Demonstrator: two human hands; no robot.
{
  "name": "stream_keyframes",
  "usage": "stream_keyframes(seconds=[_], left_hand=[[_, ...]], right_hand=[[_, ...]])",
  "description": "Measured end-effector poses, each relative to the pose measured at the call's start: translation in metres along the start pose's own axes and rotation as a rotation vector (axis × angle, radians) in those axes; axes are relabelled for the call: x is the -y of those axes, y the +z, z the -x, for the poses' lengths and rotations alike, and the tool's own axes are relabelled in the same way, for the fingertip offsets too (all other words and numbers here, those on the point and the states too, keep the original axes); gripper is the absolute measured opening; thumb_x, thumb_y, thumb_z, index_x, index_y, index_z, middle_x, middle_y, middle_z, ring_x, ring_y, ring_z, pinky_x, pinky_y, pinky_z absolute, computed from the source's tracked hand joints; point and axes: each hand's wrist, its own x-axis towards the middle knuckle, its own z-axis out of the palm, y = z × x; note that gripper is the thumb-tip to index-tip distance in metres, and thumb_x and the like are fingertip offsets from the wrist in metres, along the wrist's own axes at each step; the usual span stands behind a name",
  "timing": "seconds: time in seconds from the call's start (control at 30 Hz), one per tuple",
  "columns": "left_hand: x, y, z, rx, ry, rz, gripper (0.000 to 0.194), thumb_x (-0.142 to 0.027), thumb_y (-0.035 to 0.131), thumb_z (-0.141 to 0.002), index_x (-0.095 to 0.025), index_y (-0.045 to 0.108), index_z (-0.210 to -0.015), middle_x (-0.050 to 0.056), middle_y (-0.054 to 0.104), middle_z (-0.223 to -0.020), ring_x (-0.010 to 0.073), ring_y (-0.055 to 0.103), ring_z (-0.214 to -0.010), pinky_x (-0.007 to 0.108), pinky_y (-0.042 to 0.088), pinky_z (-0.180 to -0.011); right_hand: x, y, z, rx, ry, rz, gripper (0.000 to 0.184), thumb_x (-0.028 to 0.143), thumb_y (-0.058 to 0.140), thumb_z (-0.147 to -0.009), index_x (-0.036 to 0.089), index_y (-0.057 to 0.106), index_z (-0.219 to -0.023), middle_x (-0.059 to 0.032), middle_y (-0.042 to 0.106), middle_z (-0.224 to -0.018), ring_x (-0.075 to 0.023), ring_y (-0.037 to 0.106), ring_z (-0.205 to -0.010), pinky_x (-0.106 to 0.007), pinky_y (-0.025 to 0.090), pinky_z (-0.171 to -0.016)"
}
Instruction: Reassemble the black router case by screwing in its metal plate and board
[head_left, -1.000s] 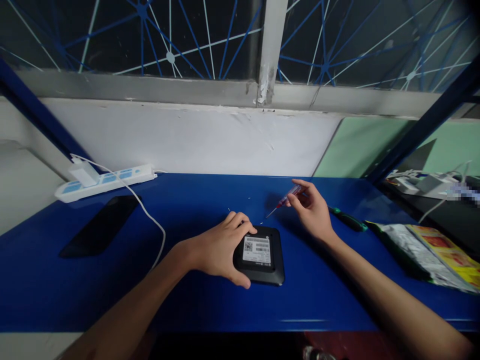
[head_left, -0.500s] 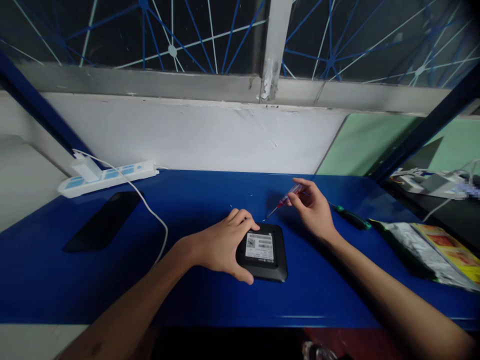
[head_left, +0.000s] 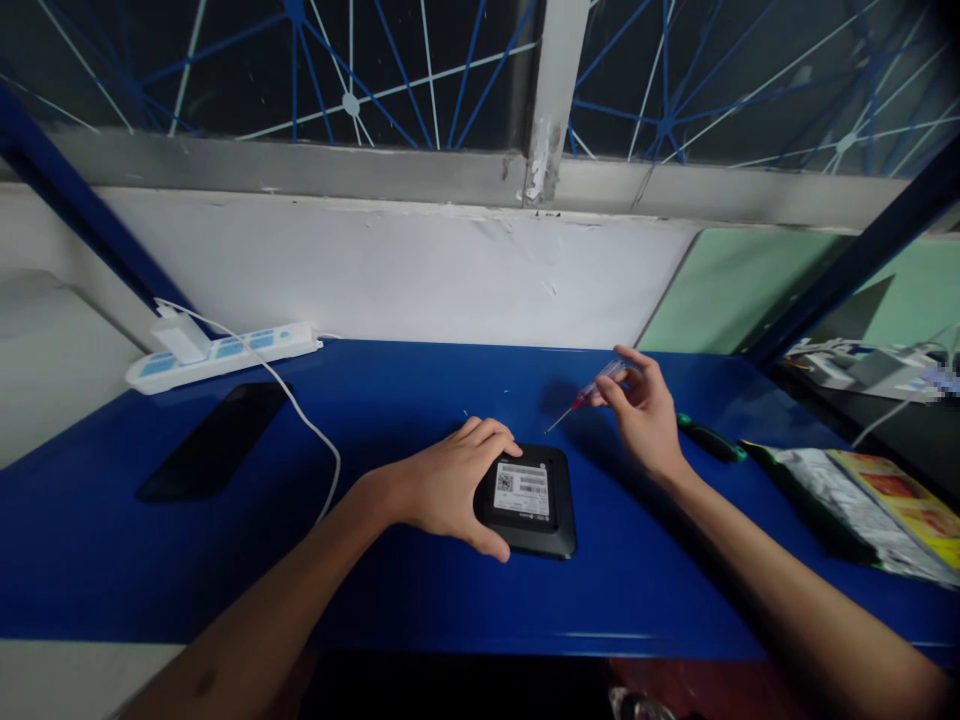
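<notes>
Grasping black device (head_left: 559,537) from its left with left hand (head_left: 448,492), nearer; pinching screwdriver (head_left: 592,388) in right hand (head_left: 651,415), slanted down-left toward device's far edge, not touching.

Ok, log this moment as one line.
left hand: holding black device; right hand: holding red-collared screwdriver; green-and-black tool: on blue table

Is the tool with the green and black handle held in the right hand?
No, the right hand holds the clear-handled screwdriver, and the green-and-black tool lies on the table.
</notes>
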Motion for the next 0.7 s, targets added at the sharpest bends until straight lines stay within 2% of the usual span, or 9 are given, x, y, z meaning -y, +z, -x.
stream_keyframes(seconds=[0.17, 0.27, 0.43, 0.7], left_hand=[[0.0048, 0.0018, -0.0012, -0.023, 0.013, 0.02, 0.088, -0.052, 0.083, -0.055, -0.021, 0.046, -0.129, 0.011, 0.047, -0.132, 0.0355, 0.042, -0.125, 0.058, 0.034, -0.11], [0.0039, 0.0023, -0.0012, -0.031, 0.012, 0.027, 0.087, -0.052, 0.083, -0.055, -0.023, 0.047, -0.129, 0.01, 0.047, -0.131, 0.0352, 0.042, -0.125, 0.057, 0.036, -0.109], [0.0028, 0.0017, -0.0009, -0.031, 0.017, 0.036, 0.087, -0.052, 0.083, -0.055, -0.024, 0.047, -0.129, 0.01, 0.048, -0.131, 0.0356, 0.042, -0.125, 0.057, 0.036, -0.109], [0.0041, 0.001, -0.0011, -0.018, 0.008, 0.022, 0.089, -0.052, 0.084, -0.055, -0.023, 0.047, -0.13, 0.01, 0.047, -0.133, 0.036, 0.04, -0.127, 0.056, 0.035, -0.11]], right_hand=[[0.0046, -0.0023, -0.0015, -0.02, 0.027, -0.006, 0.032, 0.038, 0.07, -0.084, 0.027, 0.061, -0.113, 0.0023, 0.055, -0.083, -0.0133, 0.062, -0.066, -0.038, 0.06, -0.074], [0.0075, -0.0014, -0.0003, -0.006, 0.062, -0.033, 0.032, 0.04, 0.072, -0.082, 0.026, 0.062, -0.109, 0.0009, 0.06, -0.086, -0.0136, 0.062, -0.067, -0.038, 0.06, -0.074], [0.0078, -0.0002, 0.0017, 0.02, 0.132, -0.107, 0.033, 0.037, 0.074, -0.079, 0.026, 0.063, -0.108, -0.0004, 0.068, -0.089, -0.0131, 0.064, -0.067, -0.034, 0.059, -0.071], [0.002, -0.0017, 0.002, 0.057, 0.163, -0.156, 0.031, 0.032, 0.069, -0.082, 0.026, 0.062, -0.112, 0.0005, 0.071, -0.09, -0.0157, 0.072, -0.073, -0.034, 0.059, -0.072]])
